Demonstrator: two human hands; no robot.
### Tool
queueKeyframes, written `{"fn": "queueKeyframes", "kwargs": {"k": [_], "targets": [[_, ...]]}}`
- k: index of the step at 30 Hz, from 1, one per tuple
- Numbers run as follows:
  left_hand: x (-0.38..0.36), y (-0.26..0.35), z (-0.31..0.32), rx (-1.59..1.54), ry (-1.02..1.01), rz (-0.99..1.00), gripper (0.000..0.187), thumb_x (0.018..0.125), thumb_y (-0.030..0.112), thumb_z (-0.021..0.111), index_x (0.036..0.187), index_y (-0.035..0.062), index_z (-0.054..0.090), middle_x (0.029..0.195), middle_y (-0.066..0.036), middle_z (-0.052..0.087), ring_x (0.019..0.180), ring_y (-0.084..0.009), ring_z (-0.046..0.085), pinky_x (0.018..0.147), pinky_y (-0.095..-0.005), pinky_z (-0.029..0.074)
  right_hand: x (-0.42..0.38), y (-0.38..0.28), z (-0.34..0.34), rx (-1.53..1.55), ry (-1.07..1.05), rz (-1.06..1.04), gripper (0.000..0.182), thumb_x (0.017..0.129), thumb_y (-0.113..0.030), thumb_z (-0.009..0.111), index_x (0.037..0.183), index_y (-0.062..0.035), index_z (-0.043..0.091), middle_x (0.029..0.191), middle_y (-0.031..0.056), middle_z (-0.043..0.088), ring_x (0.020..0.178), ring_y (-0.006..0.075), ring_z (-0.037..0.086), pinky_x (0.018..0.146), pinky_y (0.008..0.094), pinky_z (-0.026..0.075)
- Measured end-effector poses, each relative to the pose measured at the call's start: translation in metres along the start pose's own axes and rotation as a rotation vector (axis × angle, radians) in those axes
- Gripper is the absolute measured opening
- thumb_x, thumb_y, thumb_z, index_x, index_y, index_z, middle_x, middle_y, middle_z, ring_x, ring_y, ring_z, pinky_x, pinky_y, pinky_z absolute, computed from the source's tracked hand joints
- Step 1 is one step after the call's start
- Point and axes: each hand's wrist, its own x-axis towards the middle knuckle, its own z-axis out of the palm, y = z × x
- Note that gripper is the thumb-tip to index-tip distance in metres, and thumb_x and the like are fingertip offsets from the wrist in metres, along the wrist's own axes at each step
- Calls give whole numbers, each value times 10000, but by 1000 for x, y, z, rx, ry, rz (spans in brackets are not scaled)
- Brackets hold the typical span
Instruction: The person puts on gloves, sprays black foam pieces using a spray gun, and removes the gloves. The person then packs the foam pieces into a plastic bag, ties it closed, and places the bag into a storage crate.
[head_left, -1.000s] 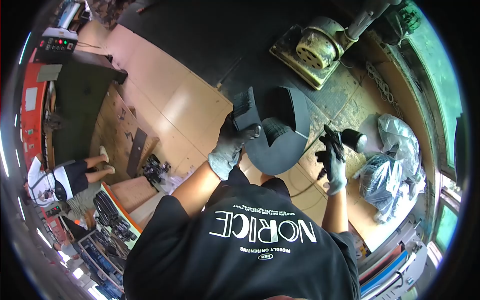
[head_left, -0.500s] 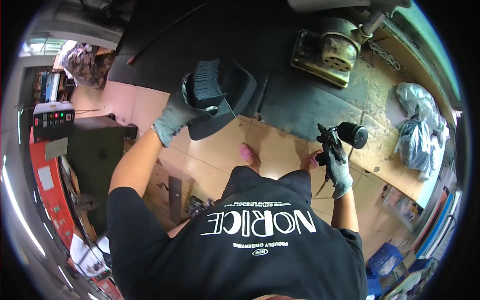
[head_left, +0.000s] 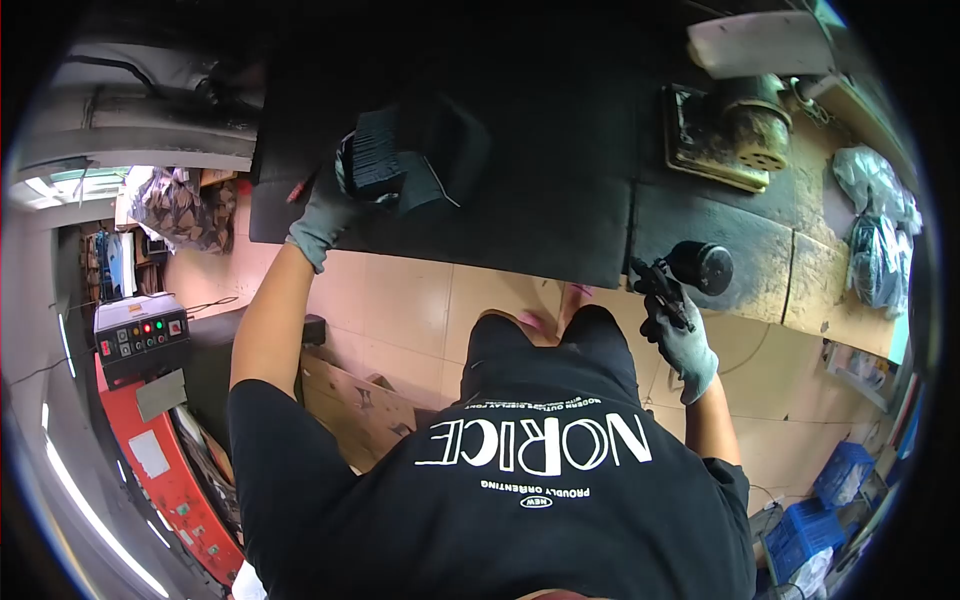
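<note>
My left hand (head_left: 333, 205), in a grey glove, is closed around a stack of thin dark grey pieces (head_left: 375, 158) over the black work surface (head_left: 540, 200). A dark flat panel (head_left: 425, 185) sits right beside the stack, and its far part blends into the black surface. My right hand (head_left: 686, 343), in a glove stained black, is wrapped round a spray gun (head_left: 662, 290) near the surface's front edge. The gun's round black cup (head_left: 703, 268) points out to the right, over the worn, paint-smudged board.
A paint-stained machine with a round housing (head_left: 757, 135) stands at the back right. Beyond it lie clear plastic bags (head_left: 872, 215). A red cabinet carries a control box with lit lamps (head_left: 145, 335) at left. Blue crates (head_left: 805, 535) stand low at right, a cardboard box (head_left: 350, 405) near my left side.
My view has shifted and I am nearer the work surface. My left hand has carried the stack and dark panel further over the black surface. The spray gun stays in my right hand.
</note>
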Motion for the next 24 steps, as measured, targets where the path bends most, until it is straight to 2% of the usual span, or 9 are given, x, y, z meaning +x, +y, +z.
{"fn": "queueKeyframes", "kwargs": {"k": [2,7,9,12,17,19,21,22,24], "targets": [[4,-22,-12,178,-35,-33,902,561,158,859,1298,28,355,1215,-93,514,1116,-192,515,956,-326,426,9,-18,24,-3,-92,31,388,876,-54,500,1263,-56,464,1079,103,616,708,127,607,611,263,496],[33,-60,-48,46,-98,142,938,553,306,858,1297,36,355,1203,-113,521,1134,-238,511,987,-348,402,28,-44,107,55,-120,-187,453,847,-20,529,1292,-33,446,1124,119,608,1054,198,555,921,311,421],[47,-85,-60,35,-132,191,947,550,306,860,1301,35,351,1208,-117,519,1140,-234,508,991,-347,398,40,-44,146,-14,-79,-385,454,842,-16,537,1288,-43,456,1093,102,615,937,172,597,835,289,469],[51,-126,-73,-74,-171,213,944,555,306,858,1303,34,350,1216,-121,514,1144,-233,506,991,-340,397,34,-87,212,168,-160,-127,440,837,-9,543,1269,-57,475,906,36,600,657,87,543,605,224,460],[70,-159,-92,-66,-242,276,893,601,285,840,1303,28,351,1230,-127,505,1150,-244,501,988,-334,400,46,-123,293,132,-238,-169,439,836,-33,556,1263,-46,457,811,86,603,627,131,570,595,278,484],[76,-173,-99,70,-224,304,874,612,262,835,1302,27,353,1232,-126,504,1149,-243,501,985,-338,402,70,-117,313,-246,91,-771,431,845,-66,569,1262,-57,457,847,104,619,645,160,590,608,293,489],[84,-183,-103,144,-223,341,868,613,245,836,1301,26,355,1234,-125,501,1150,-240,499,983,-340,402,80,-126,321,-340,122,-768,431,786,-51,596,1208,-55,508,996,136,575,782,208,580,704,311,481],[86,-185,-106,151,-239,361,871,608,240,839,1301,26,356,1234,-124,500,1150,-237,498,982,-339,402,77,-142,318,-220,-19,-473,439,722,-20,616,1155,-48,558,1126,160,523,910,242,560,793,322,469],[88,-189,-105,89,-259,351,879,599,229,845,1301,26,355,1234,-126,497,1151,-235,496,984,-337,398,85,-138,323,-98,-28,-405,376,827,-130,596,1193,-85,525,977,134,601,805,222,600,716,333,483]]}}
